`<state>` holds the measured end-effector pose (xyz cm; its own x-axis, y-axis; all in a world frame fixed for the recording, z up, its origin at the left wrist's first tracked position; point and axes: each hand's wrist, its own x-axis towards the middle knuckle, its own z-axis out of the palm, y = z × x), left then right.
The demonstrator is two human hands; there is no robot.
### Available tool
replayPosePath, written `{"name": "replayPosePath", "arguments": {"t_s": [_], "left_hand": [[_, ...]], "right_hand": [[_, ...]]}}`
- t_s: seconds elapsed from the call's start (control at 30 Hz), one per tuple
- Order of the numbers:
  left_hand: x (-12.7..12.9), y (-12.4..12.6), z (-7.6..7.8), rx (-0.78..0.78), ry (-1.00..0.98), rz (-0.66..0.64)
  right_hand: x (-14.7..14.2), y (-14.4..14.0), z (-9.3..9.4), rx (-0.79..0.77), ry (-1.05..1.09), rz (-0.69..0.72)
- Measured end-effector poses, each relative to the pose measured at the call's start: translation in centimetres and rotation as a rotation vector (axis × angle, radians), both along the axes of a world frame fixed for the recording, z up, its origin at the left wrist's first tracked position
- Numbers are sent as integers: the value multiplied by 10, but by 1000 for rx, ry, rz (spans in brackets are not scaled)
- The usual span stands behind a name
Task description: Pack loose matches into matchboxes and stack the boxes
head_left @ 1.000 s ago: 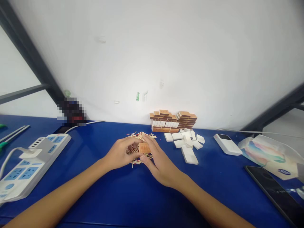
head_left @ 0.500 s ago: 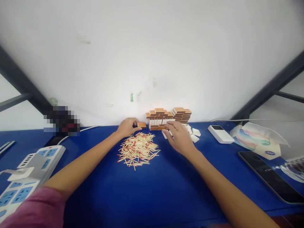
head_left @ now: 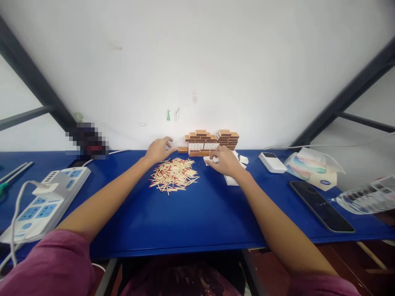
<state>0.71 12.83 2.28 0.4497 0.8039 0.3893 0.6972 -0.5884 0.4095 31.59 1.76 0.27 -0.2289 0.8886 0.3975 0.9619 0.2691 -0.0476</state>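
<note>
A heap of red-tipped matches (head_left: 173,174) lies on the blue table (head_left: 197,213). Behind it, against the white wall, stands a stack of brown matchboxes (head_left: 211,142). One brown matchbox (head_left: 182,150) lies alone at the stack's left end. My left hand (head_left: 159,149) rests just left of that box, fingers spread, holding nothing. My right hand (head_left: 224,160) lies over a cluster of white inner trays (head_left: 237,162), fingertips on one tray; whether it grips it is unclear.
A white and blue power strip (head_left: 43,201) with a cable sits at the left. To the right are a white power bank (head_left: 272,162), a tissue pack (head_left: 313,168), a black phone (head_left: 321,205) and a printed sheet (head_left: 367,197). Dark steel frame bars rise on both sides.
My left hand carried a brown matchbox from the match heap to the stack's left end and let go of it. My right hand moved from the heap to the white trays.
</note>
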Motion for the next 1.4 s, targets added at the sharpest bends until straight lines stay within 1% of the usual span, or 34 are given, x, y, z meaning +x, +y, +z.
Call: {"name": "replayPosePath", "arguments": {"t_s": [0.07,0.13,0.23,0.33,0.37,0.43,0.5,0.57,0.63,0.7,0.73,0.8,0.87,0.9,1.0,1.1,1.2,1.4], "left_hand": [[-16,-16,7,-6,-28,-24],[-31,-35,8,11,-62,-34],[-46,-64,1,37,-105,-55],[-50,-86,-9,134,-127,-112],[-48,-92,-12,179,-110,-135],[-43,-100,-15,231,-76,-197],[-37,-105,-18,241,-52,-263],[-32,-109,-20,240,-65,-315],[-31,-110,-22,215,-110,-341],[-34,-110,-25,188,-143,-336],[-36,-109,-26,184,-145,-324],[-40,-107,-27,192,-129,-290],[-42,-104,-29,218,-110,-252],[-43,-103,-29,230,-104,-237],[-43,-102,-31,251,-90,-215],[-42,-105,-30,258,-83,-207],[-42,-107,-30,282,-68,-197],[-41,-107,-33,276,-53,-190]], "right_hand": [[-10,-2,-5,-41,-18,11],[-17,-3,-8,-48,-27,20],[-22,-6,-3,-43,-20,26],[-30,-15,10,-6,12,47],[-36,-20,14,7,29,76],[-53,-32,20,21,123,256],[-74,-46,22,25,152,423],[-92,-57,22,26,144,503],[-102,-62,20,22,155,532],[-101,-59,16,-6,232,511],[-96,-54,13,-24,286,471],[-83,-42,6,-61,381,326],[-69,-29,-3,-98,349,187],[-64,-23,-7,-152,325,151],[-58,-14,-14,-272,337,133],[-66,-13,-14,-310,349,137],[-74,-14,-13,-353,334,109],[-72,-19,-11,-317,254,92]]}}
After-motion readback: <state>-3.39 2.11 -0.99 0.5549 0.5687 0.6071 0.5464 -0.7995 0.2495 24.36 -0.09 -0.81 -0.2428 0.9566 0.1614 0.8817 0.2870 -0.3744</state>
